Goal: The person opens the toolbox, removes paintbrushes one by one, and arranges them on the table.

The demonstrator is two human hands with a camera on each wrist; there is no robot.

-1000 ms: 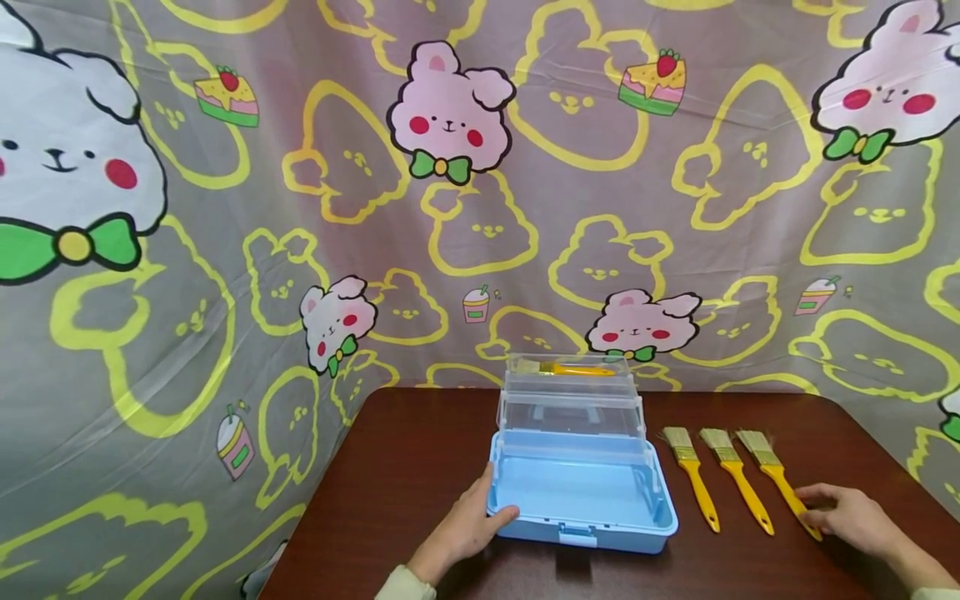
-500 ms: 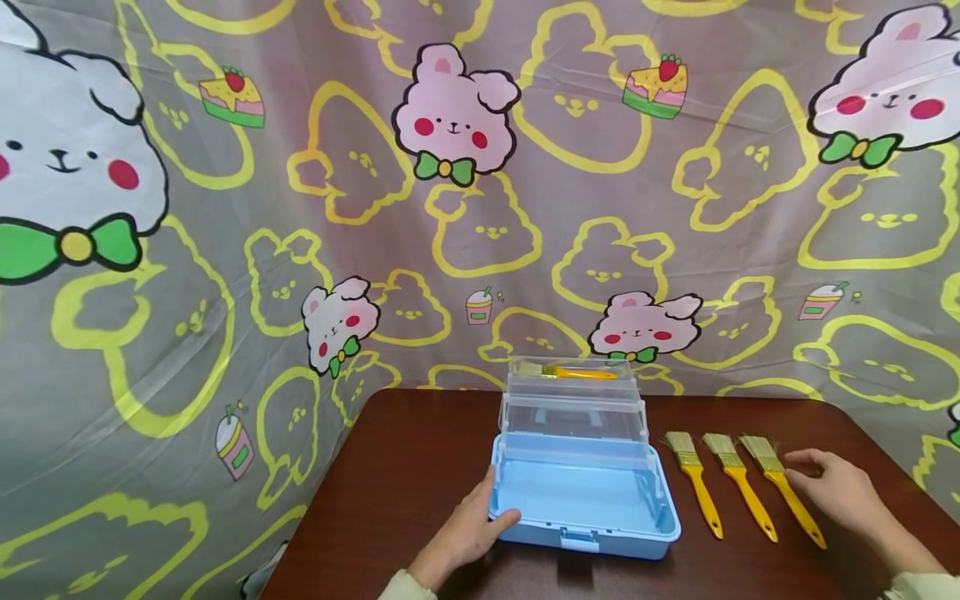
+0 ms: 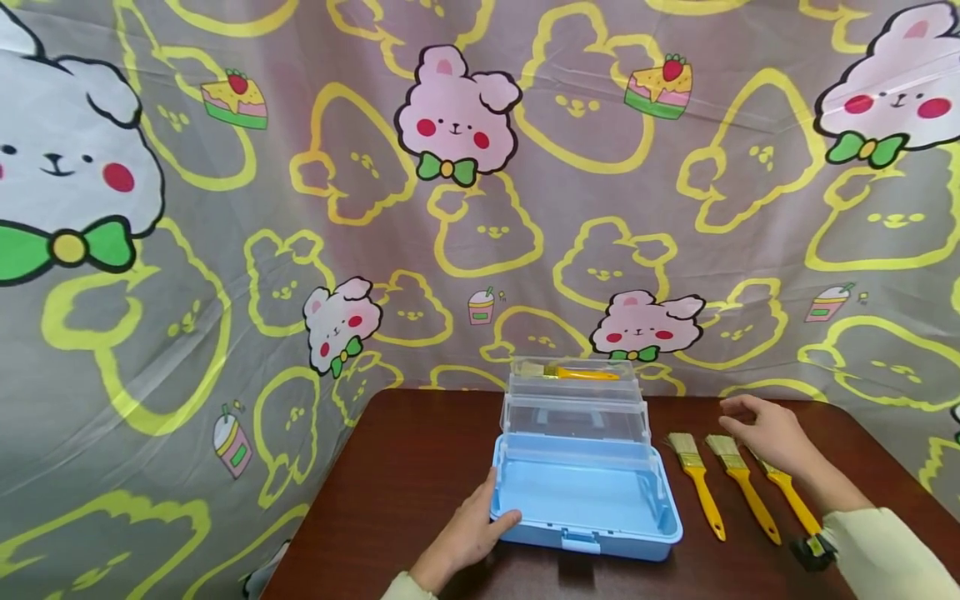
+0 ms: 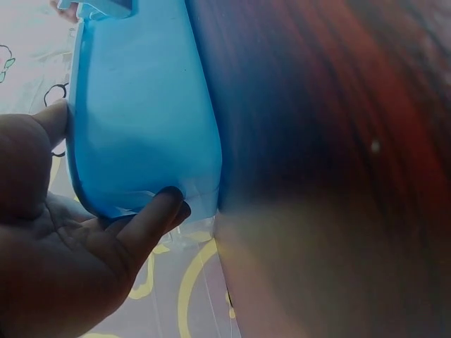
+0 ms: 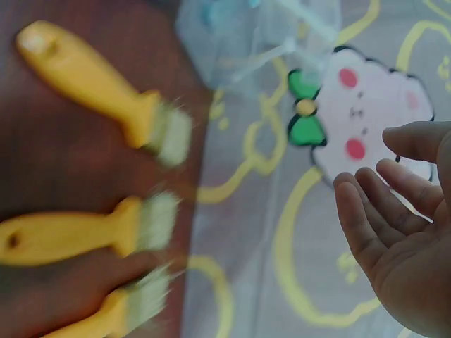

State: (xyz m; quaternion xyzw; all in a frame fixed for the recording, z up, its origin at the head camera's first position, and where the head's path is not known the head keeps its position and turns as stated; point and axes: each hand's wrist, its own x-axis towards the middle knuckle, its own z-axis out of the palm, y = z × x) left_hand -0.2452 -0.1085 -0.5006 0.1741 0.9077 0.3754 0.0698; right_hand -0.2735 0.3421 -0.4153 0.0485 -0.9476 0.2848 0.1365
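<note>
A light-blue toolbox stands on the table with its clear trays raised behind the base. My left hand grips its front left corner, thumb over the rim; the left wrist view shows fingers wrapped at the wall of the toolbox. Three paintbrushes with yellow handles lie side by side to the right: a left brush, a middle brush and a right brush. My right hand hovers over the right brush's bristles, hiding part of them, holding nothing, fingers loosely bent in the right wrist view.
Another yellow-handled paintbrush lies in the top clear tray. The dark red-brown table ends at the back against a patterned curtain. A latch sits on the toolbox's front.
My right hand has left the right brush's handle and moved up and left to above the bristle ends. The left hand stays on the toolbox, and the brushes lie as before.
</note>
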